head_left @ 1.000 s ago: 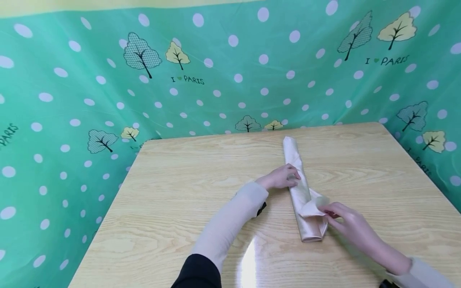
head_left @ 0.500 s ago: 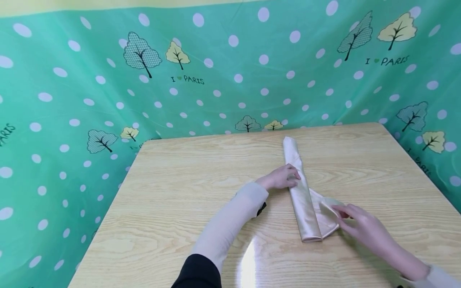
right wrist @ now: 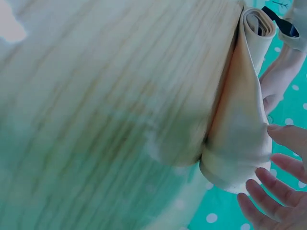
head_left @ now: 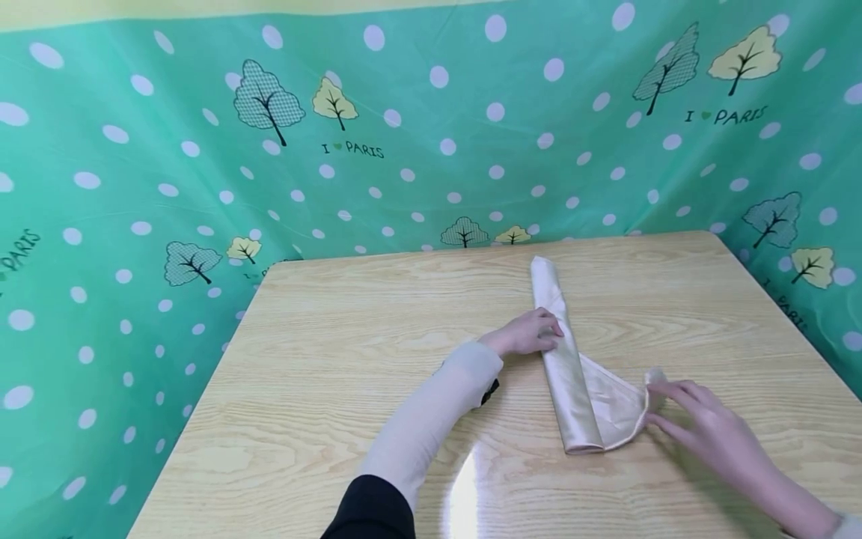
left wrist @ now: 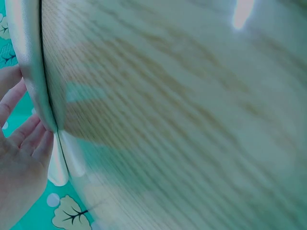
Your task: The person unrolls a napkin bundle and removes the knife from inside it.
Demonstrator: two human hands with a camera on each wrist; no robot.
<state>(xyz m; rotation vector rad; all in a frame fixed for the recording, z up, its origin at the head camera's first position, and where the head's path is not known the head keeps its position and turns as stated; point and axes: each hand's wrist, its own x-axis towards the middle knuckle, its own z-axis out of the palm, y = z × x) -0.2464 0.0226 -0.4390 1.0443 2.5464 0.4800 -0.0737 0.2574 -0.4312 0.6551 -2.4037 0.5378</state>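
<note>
I see the rolled cloth [head_left: 562, 352] lying on the worktop [head_left: 350, 359], running 12 to 6 o'clock; my left hand [head_left: 528, 333] rests at its 9 o'clock, my right hand [head_left: 700, 427] at its 4 o'clock on the unrolled flap [head_left: 616, 408].
</note>
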